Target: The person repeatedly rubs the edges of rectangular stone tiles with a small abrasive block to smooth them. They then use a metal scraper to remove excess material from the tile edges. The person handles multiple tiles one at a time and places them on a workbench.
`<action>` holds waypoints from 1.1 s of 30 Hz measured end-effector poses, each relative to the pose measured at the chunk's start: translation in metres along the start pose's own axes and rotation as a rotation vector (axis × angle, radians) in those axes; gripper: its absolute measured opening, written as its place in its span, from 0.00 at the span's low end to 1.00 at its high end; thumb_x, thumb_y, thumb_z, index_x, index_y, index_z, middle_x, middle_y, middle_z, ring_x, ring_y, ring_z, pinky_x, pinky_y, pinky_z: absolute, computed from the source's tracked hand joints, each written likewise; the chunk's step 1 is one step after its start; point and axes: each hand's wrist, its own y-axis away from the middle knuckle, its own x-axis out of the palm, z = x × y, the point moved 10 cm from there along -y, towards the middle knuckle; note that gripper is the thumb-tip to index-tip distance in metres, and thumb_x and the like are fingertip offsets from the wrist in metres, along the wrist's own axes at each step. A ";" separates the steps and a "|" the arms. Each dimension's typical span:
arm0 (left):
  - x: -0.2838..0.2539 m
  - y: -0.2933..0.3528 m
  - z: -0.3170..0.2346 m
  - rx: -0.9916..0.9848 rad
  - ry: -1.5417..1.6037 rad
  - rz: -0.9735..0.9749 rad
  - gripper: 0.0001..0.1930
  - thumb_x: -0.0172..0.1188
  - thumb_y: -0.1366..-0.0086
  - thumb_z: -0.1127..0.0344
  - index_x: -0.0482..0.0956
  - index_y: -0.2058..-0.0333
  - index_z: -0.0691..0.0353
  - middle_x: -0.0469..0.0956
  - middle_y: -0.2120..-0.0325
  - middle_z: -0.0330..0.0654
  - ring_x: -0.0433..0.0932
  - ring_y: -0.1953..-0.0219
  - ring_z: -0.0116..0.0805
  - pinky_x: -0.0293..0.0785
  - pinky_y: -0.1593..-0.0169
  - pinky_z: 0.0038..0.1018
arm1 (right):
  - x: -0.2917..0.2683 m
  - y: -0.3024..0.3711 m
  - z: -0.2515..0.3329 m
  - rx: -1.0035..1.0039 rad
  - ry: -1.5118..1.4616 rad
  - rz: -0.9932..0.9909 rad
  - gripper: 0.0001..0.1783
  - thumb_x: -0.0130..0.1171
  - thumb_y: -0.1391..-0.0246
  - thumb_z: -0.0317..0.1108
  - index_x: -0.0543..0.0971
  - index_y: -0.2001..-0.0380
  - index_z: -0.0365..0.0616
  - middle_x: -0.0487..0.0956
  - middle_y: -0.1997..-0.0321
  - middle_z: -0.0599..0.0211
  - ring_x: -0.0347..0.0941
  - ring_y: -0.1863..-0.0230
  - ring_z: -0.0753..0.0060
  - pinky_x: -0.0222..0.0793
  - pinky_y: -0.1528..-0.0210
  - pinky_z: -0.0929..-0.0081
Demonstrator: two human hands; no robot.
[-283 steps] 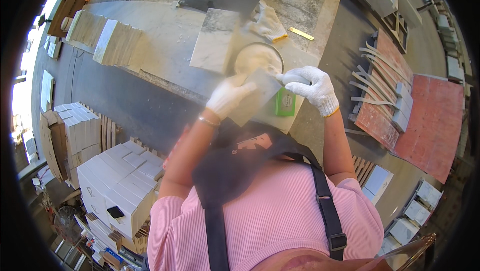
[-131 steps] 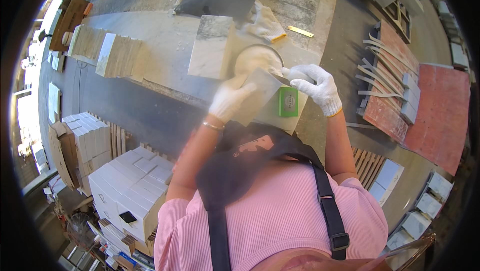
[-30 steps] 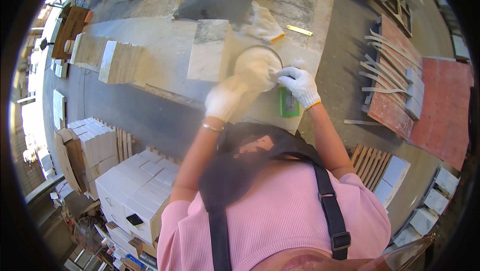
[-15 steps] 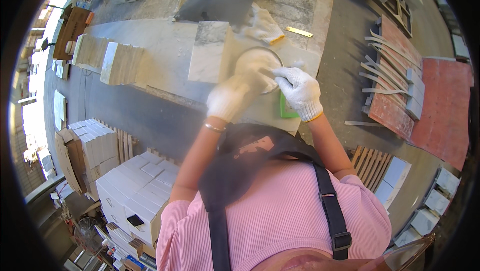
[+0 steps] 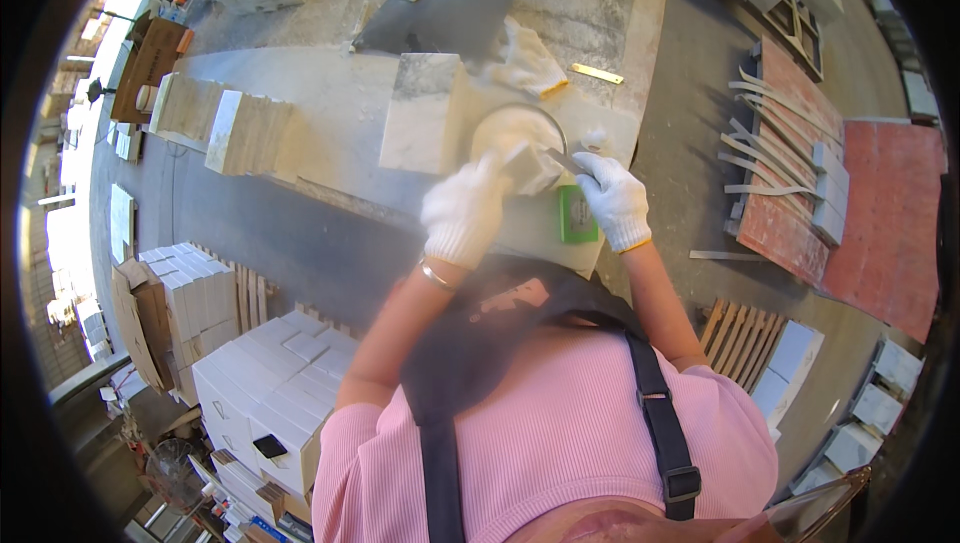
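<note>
A round pan (image 5: 562, 133) of cream-white paste or powder stands on the bench. My left hand (image 5: 465, 208), in a white knit glove, is closed on a flat pale piece (image 5: 530, 167) at the pan's near edge; whether it is a tile or a coated blade I cannot tell. My right hand (image 5: 613, 201), also gloved, grips a thin dark scraper (image 5: 568, 160) that points left toward that piece. Just left of my right hand sits a green box (image 5: 576, 216). A stack of pale marbled tiles (image 5: 422, 113) stands left of the pan.
Behind the pan lie a crumpled glove (image 5: 528, 58), a yellow strip (image 5: 597, 74) and a black sheet (image 5: 440, 18). More tile stacks (image 5: 245, 131) line the bench's left edge. White boxes (image 5: 265, 373) are piled at lower left. Pale strips (image 5: 770, 138) rest on a red board at right.
The left hand has turned and shifted slightly right, and the pale piece in it now shows more clearly. My right hand has moved slightly down, uncovering more of the green box.
</note>
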 end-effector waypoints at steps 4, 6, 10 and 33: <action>-0.032 0.011 0.000 0.080 0.218 -0.045 0.14 0.56 0.32 0.53 0.79 0.53 0.50 0.84 0.66 0.47 0.83 0.63 0.52 0.78 0.60 0.44 | 0.007 0.006 -0.014 0.031 -0.059 0.009 0.20 0.66 0.46 0.30 0.83 0.49 0.50 0.84 0.59 0.62 0.83 0.59 0.61 0.77 0.54 0.69; -0.057 0.016 0.001 0.155 0.329 -0.059 0.15 0.56 0.33 0.52 0.80 0.52 0.49 0.84 0.65 0.47 0.83 0.61 0.52 0.78 0.57 0.43 | 0.006 0.007 -0.018 0.029 -0.088 0.004 0.21 0.66 0.46 0.28 0.83 0.48 0.49 0.84 0.60 0.62 0.83 0.60 0.64 0.77 0.54 0.70; -0.089 -0.014 0.032 0.177 0.360 0.112 0.21 0.58 0.33 0.46 0.86 0.52 0.52 0.86 0.65 0.47 0.84 0.61 0.45 0.77 0.55 0.35 | 0.004 0.009 -0.021 0.041 -0.161 0.012 0.17 0.64 0.44 0.24 0.84 0.50 0.44 0.84 0.59 0.62 0.81 0.59 0.71 0.75 0.52 0.75; -0.101 -0.043 0.046 0.671 0.012 -0.025 0.43 0.76 0.57 0.47 0.75 0.40 0.55 0.71 0.37 0.44 0.64 0.33 0.56 0.64 0.34 0.48 | 0.005 -0.044 0.098 0.267 -0.699 -0.024 0.17 0.58 0.35 0.29 0.81 0.44 0.43 0.83 0.63 0.70 0.75 0.67 0.85 0.71 0.66 0.85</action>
